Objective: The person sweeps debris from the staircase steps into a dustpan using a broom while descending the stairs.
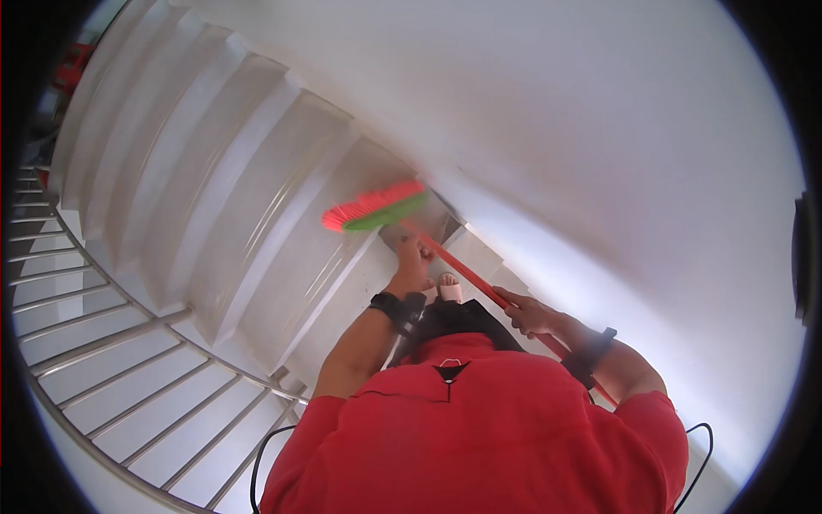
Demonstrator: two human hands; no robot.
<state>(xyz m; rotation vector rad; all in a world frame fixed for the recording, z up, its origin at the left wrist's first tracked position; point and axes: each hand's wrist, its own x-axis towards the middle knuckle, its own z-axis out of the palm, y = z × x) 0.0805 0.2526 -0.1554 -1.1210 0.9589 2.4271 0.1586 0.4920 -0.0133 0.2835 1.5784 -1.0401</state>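
A broom (385, 211) with red-pink bristles and a green head is raised over the stair steps, its bristles slightly blurred. Its red handle (460, 268) slants down to the right and passes beside my body under the right arm. My left hand (413, 250) is closed at the handle just below the broom's head; its fingers are partly hidden. Farther along, my right hand (529, 313) wraps round the same handle. Both wrists wear dark bands.
Pale stairs (282, 184) fill the left and upper left, bordered by a curved metal railing (128, 343). A white wall (599, 146) rises on the right. My feet in light sandals (449, 289) stand on the tiled floor. Red items (73, 68) show at the far upper left.
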